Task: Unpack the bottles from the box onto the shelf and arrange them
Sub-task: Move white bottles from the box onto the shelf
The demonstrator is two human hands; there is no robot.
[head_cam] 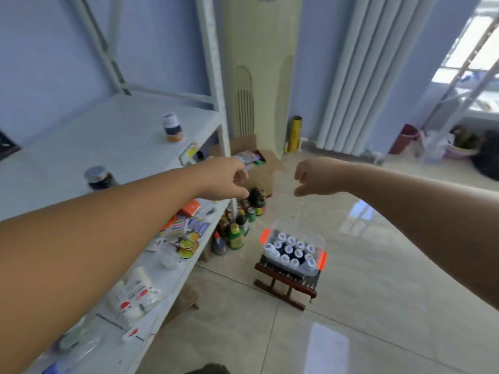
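In the head view, a clear box (320,242) with orange latches is seen open on a small dark wooden stool (286,285) on the tiled floor (378,287), well apart from the shelf (121,125). The box is packed with upright bottles (293,252), dark-bodied with white caps, set in close rows. Two more are found on the white top shelf: a labelled bottle (172,128) near the right edge, and a dark bottle (98,178) towards the front edge, just behind the left forearm. The left hand (226,179) is held out past the shelf's front right corner, thumb and fingers loosely curved, nothing grasped. The right hand (316,179) is held level with it above the floor, fingers loosely curled, likewise empty.
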